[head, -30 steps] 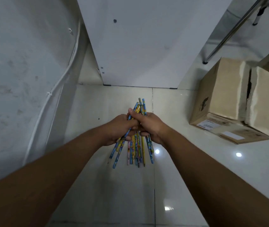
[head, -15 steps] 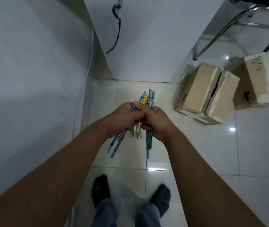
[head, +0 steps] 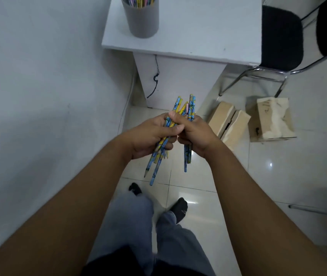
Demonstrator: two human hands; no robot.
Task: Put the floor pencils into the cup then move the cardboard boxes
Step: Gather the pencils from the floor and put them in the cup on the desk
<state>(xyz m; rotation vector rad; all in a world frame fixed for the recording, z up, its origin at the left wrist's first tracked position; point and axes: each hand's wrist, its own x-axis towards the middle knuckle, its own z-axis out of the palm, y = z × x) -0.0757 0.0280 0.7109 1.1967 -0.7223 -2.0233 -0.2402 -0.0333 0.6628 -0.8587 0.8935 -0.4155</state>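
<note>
Both hands grip a bundle of blue and yellow pencils (head: pixel 190 104) in front of me, well above the floor. My left hand (head: pixel 148 136) closes round the slanted part of the bundle. My right hand (head: pixel 195 134) holds the more upright pencils beside it. A grey cup (head: pixel 141 18) with several pencils in it stands on the white desk (head: pixel 208 30) at the top. Two cardboard boxes lie on the tiled floor to the right: one with open flaps (head: pixel 228 124) and one taped (head: pixel 272 118).
A white wall runs along the left. A black chair (head: pixel 282 36) with chrome legs stands right of the desk, above the boxes. A dark cable (head: pixel 155 80) hangs down the desk side. My legs and socked feet (head: pixel 179 210) are below my hands. A metal rod (head: pixel 315 210) lies at far right.
I have risen from near the floor with the pencil bundle still in both hands. The view now takes in the desk top, the cup, the chair and my legs.
</note>
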